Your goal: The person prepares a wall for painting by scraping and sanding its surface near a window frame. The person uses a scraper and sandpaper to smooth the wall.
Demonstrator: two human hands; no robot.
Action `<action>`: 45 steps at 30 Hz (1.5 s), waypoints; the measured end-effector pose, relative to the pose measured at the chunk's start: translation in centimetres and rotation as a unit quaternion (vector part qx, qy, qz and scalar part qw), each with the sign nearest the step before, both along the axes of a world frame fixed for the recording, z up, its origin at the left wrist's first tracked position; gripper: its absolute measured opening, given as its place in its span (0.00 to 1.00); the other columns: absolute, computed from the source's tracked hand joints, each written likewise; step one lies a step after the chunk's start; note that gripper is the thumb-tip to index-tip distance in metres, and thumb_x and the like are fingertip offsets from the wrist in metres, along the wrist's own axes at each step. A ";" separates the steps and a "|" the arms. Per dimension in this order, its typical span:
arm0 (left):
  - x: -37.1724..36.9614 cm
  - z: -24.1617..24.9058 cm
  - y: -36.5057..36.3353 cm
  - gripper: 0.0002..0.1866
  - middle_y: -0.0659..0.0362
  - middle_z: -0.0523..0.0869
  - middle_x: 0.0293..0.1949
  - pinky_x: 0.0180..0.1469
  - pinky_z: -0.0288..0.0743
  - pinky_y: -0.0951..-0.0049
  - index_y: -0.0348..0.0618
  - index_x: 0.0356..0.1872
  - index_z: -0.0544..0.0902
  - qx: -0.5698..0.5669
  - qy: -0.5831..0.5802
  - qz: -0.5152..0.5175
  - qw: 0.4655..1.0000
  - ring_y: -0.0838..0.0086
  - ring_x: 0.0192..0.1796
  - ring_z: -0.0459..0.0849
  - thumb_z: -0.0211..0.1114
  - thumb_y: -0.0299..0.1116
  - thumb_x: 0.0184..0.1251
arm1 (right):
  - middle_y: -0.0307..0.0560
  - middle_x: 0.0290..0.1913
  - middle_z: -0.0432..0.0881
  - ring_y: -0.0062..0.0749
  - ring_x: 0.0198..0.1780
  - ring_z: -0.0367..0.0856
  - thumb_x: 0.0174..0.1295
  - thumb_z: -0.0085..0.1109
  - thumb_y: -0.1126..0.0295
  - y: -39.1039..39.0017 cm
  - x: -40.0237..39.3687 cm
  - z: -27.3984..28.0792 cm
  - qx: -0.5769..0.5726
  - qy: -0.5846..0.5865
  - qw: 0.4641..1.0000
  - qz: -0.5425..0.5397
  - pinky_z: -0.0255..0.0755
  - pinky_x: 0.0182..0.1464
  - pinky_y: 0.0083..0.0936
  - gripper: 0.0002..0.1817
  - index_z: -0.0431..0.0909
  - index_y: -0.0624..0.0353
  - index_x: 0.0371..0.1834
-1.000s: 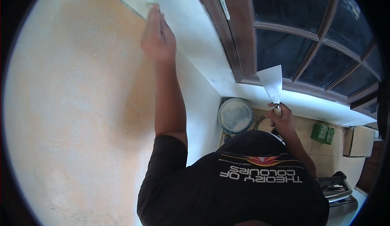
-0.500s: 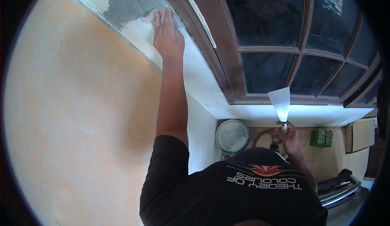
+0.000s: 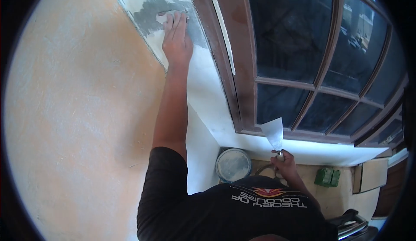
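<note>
High on the wall strip beside the window frame, my left hand (image 3: 177,41) has its fingers closed over a small pale flat piece, seemingly a spreader (image 3: 162,18), pressed against the surface. Around it lies a grey smeared patch (image 3: 147,10) on the white wall strip (image 3: 200,74). Lower down, near my body, my right hand (image 3: 286,165) grips the handle of a putty knife (image 3: 274,135). Its wide metal blade points up, in front of the lower edge of the window frame.
A brown wooden window (image 3: 318,85) with dark panes fills the upper right. At left is an orange-tan wall (image 3: 82,111). Below stand a round bucket (image 3: 233,165) with a whitish top and a green crate-like object (image 3: 327,177). A chrome-and-black object (image 3: 353,226) is at lower right.
My left hand has shifted on the patch, showing the pale piece at its fingertips; grey now also shows right of the hand. The view has tilted, and my right hand still holds the putty knife.
</note>
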State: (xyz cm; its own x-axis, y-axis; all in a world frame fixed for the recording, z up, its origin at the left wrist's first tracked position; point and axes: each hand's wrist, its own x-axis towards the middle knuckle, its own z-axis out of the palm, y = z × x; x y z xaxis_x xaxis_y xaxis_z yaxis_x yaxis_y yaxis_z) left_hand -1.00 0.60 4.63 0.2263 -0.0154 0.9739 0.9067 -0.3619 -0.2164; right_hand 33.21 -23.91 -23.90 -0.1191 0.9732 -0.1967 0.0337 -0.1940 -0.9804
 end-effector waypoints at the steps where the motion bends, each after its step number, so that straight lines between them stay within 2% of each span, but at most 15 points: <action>1: 0.5 0.4 0.2 0.16 0.45 0.82 0.58 0.68 0.68 0.54 0.36 0.54 0.83 0.012 -0.007 0.001 1.000 0.46 0.65 0.76 0.54 0.22 0.69 | 0.37 0.29 0.82 0.16 0.25 0.75 0.62 0.65 0.71 0.2 -0.2 0.1 0.000 -0.010 1.000 0.007 0.72 0.28 0.17 0.16 0.80 0.60 0.52; 4: 1.0 -4.5 -0.4 0.16 0.43 0.82 0.57 0.69 0.67 0.54 0.35 0.54 0.82 -0.052 -0.049 -0.020 0.997 0.47 0.64 0.77 0.53 0.21 0.69 | 0.39 0.31 0.83 0.16 0.25 0.76 0.61 0.66 0.69 0.3 0.0 -0.4 -0.005 -0.017 1.000 0.022 0.73 0.28 0.18 0.17 0.80 0.60 0.53; 6: 1.3 -9.7 -2.3 0.18 0.45 0.84 0.55 0.66 0.70 0.52 0.39 0.54 0.83 -0.106 -0.064 -0.048 0.991 0.49 0.62 0.79 0.56 0.19 0.64 | 0.40 0.32 0.84 0.16 0.25 0.76 0.60 0.66 0.68 0.1 0.4 -0.7 -0.025 -0.031 0.998 0.041 0.73 0.28 0.18 0.18 0.79 0.60 0.54; 8: 1.6 -14.4 -5.7 0.16 0.46 0.85 0.52 0.61 0.77 0.58 0.39 0.52 0.85 -0.197 -0.096 -0.117 0.969 0.49 0.56 0.83 0.57 0.20 0.65 | 0.40 0.31 0.84 0.16 0.25 0.76 0.60 0.66 0.68 -0.2 0.7 -0.3 -0.035 -0.034 0.998 0.049 0.73 0.28 0.19 0.19 0.79 0.60 0.54; 10: 2.3 -18.3 -9.6 0.13 0.47 0.87 0.49 0.55 0.80 0.65 0.38 0.51 0.85 -0.329 -0.155 -0.125 0.923 0.57 0.51 0.87 0.60 0.24 0.68 | 0.39 0.31 0.83 0.16 0.25 0.76 0.60 0.66 0.68 0.0 0.5 0.3 -0.045 -0.033 0.997 0.052 0.73 0.28 0.19 0.19 0.79 0.60 0.54; 11: 3.0 -19.3 -10.8 0.13 0.47 0.87 0.49 0.55 0.80 0.65 0.38 0.51 0.85 -0.336 -0.160 -0.125 0.920 0.57 0.51 0.87 0.60 0.24 0.68 | 0.39 0.31 0.83 0.16 0.25 0.76 0.60 0.66 0.68 0.0 0.3 0.7 -0.035 -0.043 0.997 0.059 0.73 0.28 0.19 0.19 0.80 0.61 0.54; 13: 5.2 -19.8 -14.5 0.13 0.49 0.88 0.47 0.51 0.83 0.66 0.35 0.52 0.83 -0.402 -0.396 -0.214 0.798 0.65 0.47 0.88 0.61 0.29 0.72 | 0.39 0.31 0.83 0.16 0.26 0.76 0.60 0.67 0.67 -0.1 0.1 1.2 -0.026 -0.047 0.996 0.071 0.73 0.28 0.19 0.19 0.80 0.61 0.53; 14: 6.0 -19.5 -16.3 0.13 0.49 0.88 0.47 0.51 0.83 0.66 0.35 0.52 0.83 -0.413 -0.408 -0.206 0.788 0.65 0.47 0.88 0.61 0.29 0.72 | 0.39 0.31 0.83 0.17 0.26 0.76 0.60 0.67 0.67 -0.1 -0.1 1.2 -0.026 -0.040 0.996 0.078 0.73 0.28 0.18 0.19 0.80 0.61 0.53; 16: 7.1 -17.6 -18.4 0.17 0.50 0.86 0.47 0.49 0.84 0.65 0.33 0.58 0.79 -0.408 -0.570 -0.382 0.602 0.67 0.47 0.88 0.59 0.32 0.75 | 0.38 0.31 0.83 0.16 0.27 0.76 0.61 0.67 0.67 0.2 -0.2 2.5 0.002 -0.038 0.994 0.103 0.73 0.29 0.17 0.18 0.80 0.61 0.53; 20: 7.3 -17.1 -21.4 0.21 0.51 0.84 0.52 0.49 0.83 0.63 0.35 0.66 0.71 -0.428 -0.585 -0.431 0.537 0.65 0.49 0.87 0.53 0.34 0.77 | 0.37 0.32 0.82 0.15 0.28 0.76 0.63 0.66 0.69 0.2 -0.6 4.1 0.056 -0.013 0.991 0.119 0.72 0.29 0.16 0.19 0.77 0.62 0.56; 25: 8.0 -17.2 -23.8 0.23 0.49 0.81 0.58 0.60 0.78 0.59 0.34 0.70 0.66 -0.443 -0.613 -0.491 0.432 0.62 0.58 0.83 0.48 0.31 0.78 | 0.40 0.34 0.81 0.15 0.28 0.75 0.65 0.65 0.70 -2.5 -0.8 6.1 0.068 0.030 0.990 0.116 0.71 0.28 0.15 0.23 0.72 0.64 0.61; 31: 9.3 -17.8 -25.1 0.25 0.48 0.78 0.62 0.66 0.71 0.57 0.34 0.72 0.63 -0.471 -0.606 -0.492 0.410 0.60 0.65 0.78 0.45 0.30 0.78 | 0.39 0.37 0.80 0.14 0.25 0.73 0.65 0.64 0.70 -3.8 0.1 5.8 0.060 0.015 0.987 0.146 0.70 0.27 0.15 0.24 0.72 0.65 0.62; 40: 10.7 -17.1 -26.3 0.24 0.48 0.79 0.62 0.68 0.70 0.57 0.34 0.71 0.65 -0.476 -0.606 -0.505 0.388 0.60 0.64 0.78 0.45 0.27 0.76 | 0.40 0.36 0.80 0.14 0.24 0.72 0.65 0.63 0.71 -3.6 1.2 5.7 0.055 0.024 0.987 0.146 0.68 0.26 0.15 0.24 0.72 0.65 0.63; 43: 11.0 -17.3 -26.5 0.25 0.49 0.78 0.62 0.68 0.71 0.59 0.35 0.71 0.65 -0.485 -0.609 -0.486 0.397 0.62 0.64 0.79 0.45 0.26 0.75 | 0.41 0.38 0.81 0.16 0.28 0.75 0.65 0.63 0.71 -3.2 1.5 6.3 0.011 -0.016 0.988 0.151 0.72 0.31 0.16 0.25 0.72 0.66 0.65; 45: 11.5 -17.4 -26.5 0.25 0.47 0.78 0.62 0.66 0.73 0.60 0.34 0.71 0.65 -0.494 -0.614 -0.461 0.407 0.61 0.64 0.79 0.46 0.25 0.75 | 0.47 0.42 0.83 0.24 0.38 0.81 0.65 0.63 0.71 -2.6 1.9 5.8 0.049 -0.031 0.986 0.154 0.76 0.44 0.22 0.26 0.72 0.67 0.65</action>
State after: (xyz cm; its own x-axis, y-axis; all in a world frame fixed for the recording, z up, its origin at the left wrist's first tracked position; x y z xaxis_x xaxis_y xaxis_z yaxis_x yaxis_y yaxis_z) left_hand 10.47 -25.92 -12.77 -0.0993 0.9948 -0.0234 -0.5089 -0.0305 0.8603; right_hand 35.06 -26.56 -18.11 -0.4024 0.9077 -0.1191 0.1368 -0.0690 -0.9882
